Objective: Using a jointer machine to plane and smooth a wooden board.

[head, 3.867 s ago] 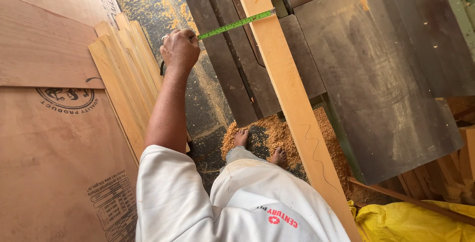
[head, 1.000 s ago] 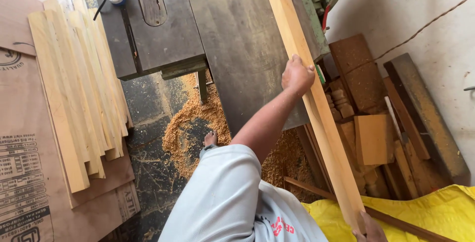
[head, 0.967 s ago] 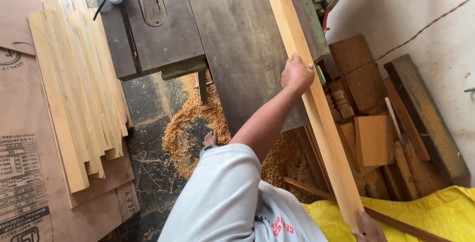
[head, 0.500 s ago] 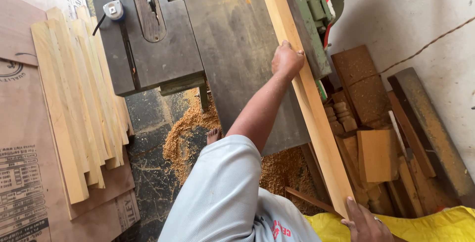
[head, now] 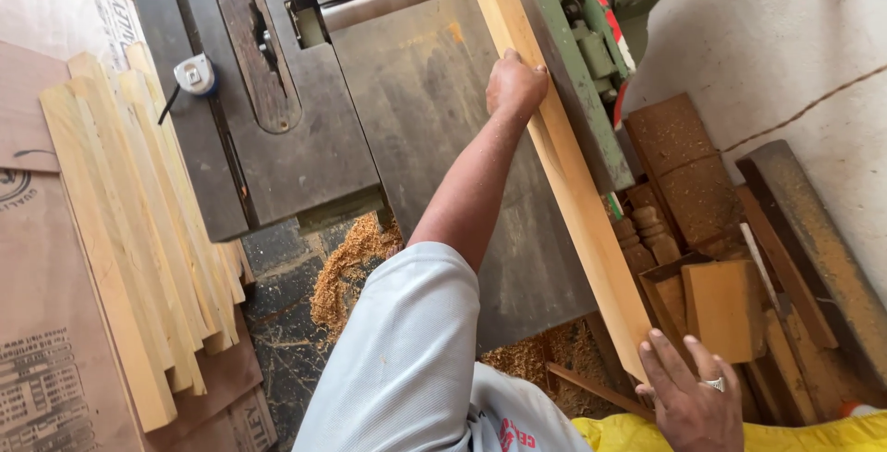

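Cut wooden slats [head: 120, 230] lean stacked at the far left, a tape measure [head: 194, 74] resting on the saw table [head: 305, 138] beside them. The left hand [head: 515, 82] presses fingers curled onto the long plank [head: 564, 165], which lies along the green fence [head: 564, 73]. The right hand [head: 691, 397], fingers spread, pushes its near end. Judging by this, the plank is being lined up for feeding; next calls for steady pressure against the fence
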